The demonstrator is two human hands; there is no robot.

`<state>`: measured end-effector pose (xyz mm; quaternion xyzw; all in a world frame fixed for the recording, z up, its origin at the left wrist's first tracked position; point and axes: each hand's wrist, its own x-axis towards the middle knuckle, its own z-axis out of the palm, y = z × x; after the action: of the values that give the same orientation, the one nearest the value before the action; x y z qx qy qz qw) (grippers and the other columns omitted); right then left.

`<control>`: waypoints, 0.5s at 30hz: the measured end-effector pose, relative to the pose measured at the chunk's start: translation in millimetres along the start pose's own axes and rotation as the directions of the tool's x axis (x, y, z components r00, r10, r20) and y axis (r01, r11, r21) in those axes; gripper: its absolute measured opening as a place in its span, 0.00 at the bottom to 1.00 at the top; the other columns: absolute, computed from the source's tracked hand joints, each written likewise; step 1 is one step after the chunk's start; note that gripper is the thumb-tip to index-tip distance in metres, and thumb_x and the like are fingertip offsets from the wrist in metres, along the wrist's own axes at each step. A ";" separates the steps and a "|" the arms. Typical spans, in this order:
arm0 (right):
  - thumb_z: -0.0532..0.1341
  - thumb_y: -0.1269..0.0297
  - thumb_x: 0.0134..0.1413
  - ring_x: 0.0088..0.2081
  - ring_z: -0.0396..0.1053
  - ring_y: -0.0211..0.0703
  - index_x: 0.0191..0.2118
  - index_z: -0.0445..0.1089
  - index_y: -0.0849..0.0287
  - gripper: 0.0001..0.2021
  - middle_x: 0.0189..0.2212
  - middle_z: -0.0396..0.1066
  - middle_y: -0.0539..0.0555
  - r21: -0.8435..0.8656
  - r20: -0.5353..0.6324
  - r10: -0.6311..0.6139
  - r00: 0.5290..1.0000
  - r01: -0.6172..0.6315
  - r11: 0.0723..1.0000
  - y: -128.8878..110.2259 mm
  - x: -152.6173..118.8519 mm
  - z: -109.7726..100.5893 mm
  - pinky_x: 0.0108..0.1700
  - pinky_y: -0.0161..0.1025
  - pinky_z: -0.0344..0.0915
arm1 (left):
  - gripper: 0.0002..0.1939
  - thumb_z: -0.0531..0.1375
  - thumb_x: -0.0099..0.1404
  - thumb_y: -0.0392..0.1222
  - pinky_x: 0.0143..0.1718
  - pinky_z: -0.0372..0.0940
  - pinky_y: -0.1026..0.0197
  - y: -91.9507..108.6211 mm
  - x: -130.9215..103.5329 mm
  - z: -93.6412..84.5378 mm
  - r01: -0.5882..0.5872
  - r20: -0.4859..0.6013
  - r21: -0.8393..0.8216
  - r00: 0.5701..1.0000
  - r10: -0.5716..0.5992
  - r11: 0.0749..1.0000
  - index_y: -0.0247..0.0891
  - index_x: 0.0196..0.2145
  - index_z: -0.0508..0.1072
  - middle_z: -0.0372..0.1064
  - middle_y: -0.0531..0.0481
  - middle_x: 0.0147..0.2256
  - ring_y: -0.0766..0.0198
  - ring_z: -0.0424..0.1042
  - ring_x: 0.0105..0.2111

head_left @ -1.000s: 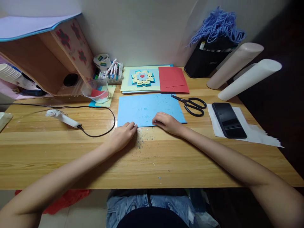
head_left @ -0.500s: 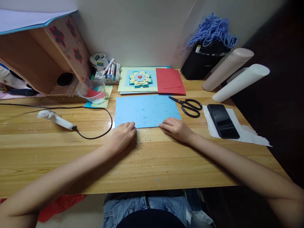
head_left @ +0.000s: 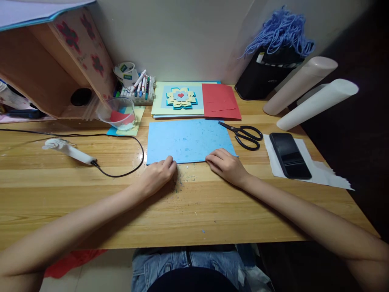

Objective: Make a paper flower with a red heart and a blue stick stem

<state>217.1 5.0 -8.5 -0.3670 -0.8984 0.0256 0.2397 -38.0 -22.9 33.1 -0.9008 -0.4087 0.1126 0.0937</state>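
A light blue sheet of paper [head_left: 188, 140] with darker smudges lies flat on the table in front of me. My left hand [head_left: 158, 174] is at its near left edge, thumb and fingers pressed together on the rim. At the near right edge, my right hand [head_left: 226, 165] pinches the same rim, its fingers bent and closed. The sheet's edge runs in a straight line between both hands. Black-handled scissors [head_left: 244, 136] rest just past the sheet's right side, their tips touching or overlapping its far right corner.
Behind the sheet, a layered paper flower [head_left: 181, 98] sits on stacked papers beside red paper [head_left: 221, 101]. A glue gun [head_left: 71, 151] with its cord lies left, near a clear plastic cup [head_left: 117, 117] and markers [head_left: 141, 87]. A phone [head_left: 290, 155] lies right. Small scraps dot the table.
The camera view has shifted slightly, so most things sit a little differently in the picture. Both hands stay at the near edge of the blue paper, with hardly any movement.
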 end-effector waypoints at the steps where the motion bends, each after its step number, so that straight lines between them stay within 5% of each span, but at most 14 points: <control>1: 0.52 0.70 0.58 0.34 0.62 0.43 0.36 0.68 0.59 0.08 0.30 0.68 0.56 0.036 0.000 0.013 1.000 -0.013 0.999 -0.2 0.0 0.1 0.36 0.38 0.62 | 0.13 0.46 0.61 0.25 0.22 0.54 0.63 -0.2 -0.2 0.7 -0.002 -0.007 0.005 1.000 0.003 1.000 0.32 0.37 0.68 0.67 0.45 0.35 0.65 0.66 0.26; 15: 0.52 0.71 0.57 0.36 0.63 0.44 0.33 0.67 0.60 0.08 0.31 0.66 0.56 0.347 0.207 0.141 0.968 -0.208 0.915 11.7 16.3 -5.3 0.40 0.41 0.61 | 0.12 0.46 0.59 0.24 0.24 0.56 0.60 8.4 5.8 -7.4 0.050 -0.062 0.025 0.997 -0.048 0.998 0.32 0.30 0.67 0.65 0.44 0.28 0.60 0.65 0.27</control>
<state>216.9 23.8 0.4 -0.3911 -0.8592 0.2465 0.2194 -26.2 -24.5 37.2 -0.8922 -0.4262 0.0882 0.1210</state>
